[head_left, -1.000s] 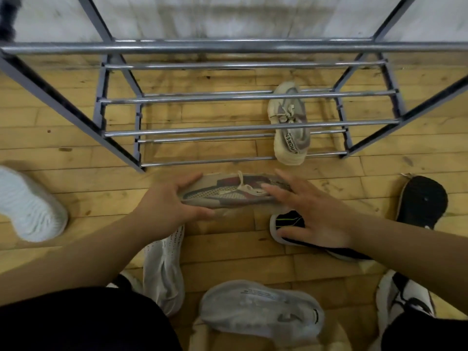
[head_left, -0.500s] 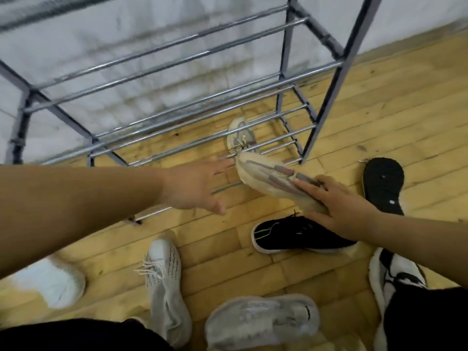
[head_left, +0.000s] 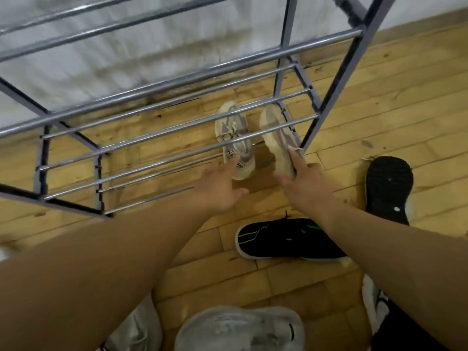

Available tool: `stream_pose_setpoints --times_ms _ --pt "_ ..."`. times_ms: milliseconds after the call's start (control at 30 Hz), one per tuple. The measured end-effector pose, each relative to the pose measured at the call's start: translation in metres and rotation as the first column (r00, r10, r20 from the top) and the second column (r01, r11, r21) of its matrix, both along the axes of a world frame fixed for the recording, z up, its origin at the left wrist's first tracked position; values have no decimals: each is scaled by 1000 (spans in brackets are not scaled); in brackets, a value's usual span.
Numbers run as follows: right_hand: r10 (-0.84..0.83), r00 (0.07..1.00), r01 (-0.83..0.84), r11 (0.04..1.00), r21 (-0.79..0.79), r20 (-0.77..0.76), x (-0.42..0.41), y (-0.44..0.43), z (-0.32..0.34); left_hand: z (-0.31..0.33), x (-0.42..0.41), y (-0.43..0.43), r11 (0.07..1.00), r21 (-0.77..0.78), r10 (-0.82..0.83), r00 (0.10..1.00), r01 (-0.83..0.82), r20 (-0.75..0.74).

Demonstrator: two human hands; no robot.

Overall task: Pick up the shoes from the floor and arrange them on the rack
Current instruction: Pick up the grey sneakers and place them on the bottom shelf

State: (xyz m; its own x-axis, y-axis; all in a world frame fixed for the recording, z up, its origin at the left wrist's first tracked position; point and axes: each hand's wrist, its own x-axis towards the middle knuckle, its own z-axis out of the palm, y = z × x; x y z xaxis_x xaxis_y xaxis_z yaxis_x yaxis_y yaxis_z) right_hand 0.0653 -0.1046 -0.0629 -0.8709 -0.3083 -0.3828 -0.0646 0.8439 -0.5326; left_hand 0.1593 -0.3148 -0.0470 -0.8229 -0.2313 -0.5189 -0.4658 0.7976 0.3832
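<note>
- The beige-and-pink tilted sneaker (head_left: pixel 277 138) lies straight ahead of the right hand (head_left: pixel 304 183). Its long axis runs away from the person, toe toward the wall, at the right end of the shoe rack (head_left: pixel 177 102), low among its bars.
- The right hand grips that sneaker at the heel. The shoe is rolled onto its side with the pale sole facing left, so I judge it needs a turn to sit flat.
- Its mate, the upright sneaker (head_left: pixel 234 138), sits just beside it to the left and parallel.
- The left hand (head_left: pixel 217 188) is spread and holds nothing. Its fingertips are at the mate's heel, though I cannot tell whether they touch it.
- A black sneaker (head_left: pixel 286 241), an overturned black shoe (head_left: pixel 388 186) and a grey sneaker (head_left: pixel 240 330) wait on the floor (head_left: pixel 253 282), nearer the right arm.
</note>
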Motion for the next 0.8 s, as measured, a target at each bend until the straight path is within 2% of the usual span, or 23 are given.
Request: stream_pose_setpoints --times_ms 133,267,333,467,800 --pt "12 1000 -12 1000 26 -20 -10 -27 -21 -11 -19 -3 997 16 80 996 -79 -46" --pt "203 979 -203 979 33 10 -11 -19 -33 -32 -33 -10 994 73 88 994 -84 -58" --pt "245 970 -245 968 62 14 -12 -12 -36 -40 -35 -12 988 100 124 990 -116 -70" --pt "206 974 -206 979 9 -91 -7 -14 -41 -53 -31 -17 986 113 138 984 -125 -114" --pt "147 973 -147 989 13 -177 -1 -25 -41 -50 -33 -19 968 214 165 977 -133 -137"
